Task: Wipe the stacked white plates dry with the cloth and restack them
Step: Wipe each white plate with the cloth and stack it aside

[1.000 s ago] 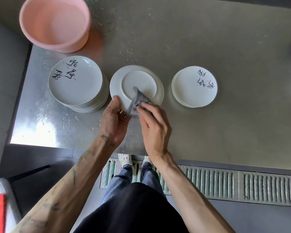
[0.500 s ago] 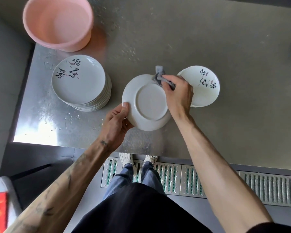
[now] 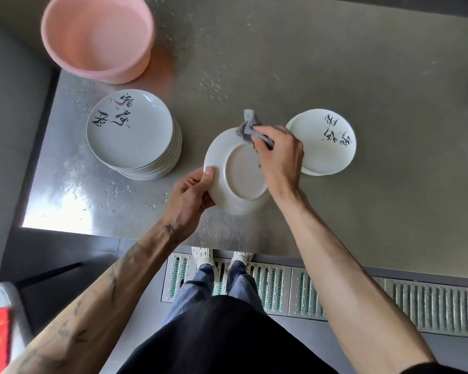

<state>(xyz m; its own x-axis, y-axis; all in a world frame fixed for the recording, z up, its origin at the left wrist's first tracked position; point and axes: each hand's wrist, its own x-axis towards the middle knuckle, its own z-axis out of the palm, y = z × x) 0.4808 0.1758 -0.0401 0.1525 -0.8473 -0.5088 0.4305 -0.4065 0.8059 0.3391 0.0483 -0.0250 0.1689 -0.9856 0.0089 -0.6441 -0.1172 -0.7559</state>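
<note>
White round ceramic plate [image 3: 235, 171], held underside up over the steel desk [image 3: 335, 63], rim pinched in the left hand [image 3: 189, 193]'s grip, right hand [image 3: 278, 152] clutching a grey cloth [image 3: 250, 125] against its far edge; turning the plate should dry the whole rim.

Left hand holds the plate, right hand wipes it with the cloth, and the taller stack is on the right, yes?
No. The head view shows the taller stack on the left, by the pink basin; the shorter stack is on the right. Rest holds.
</note>
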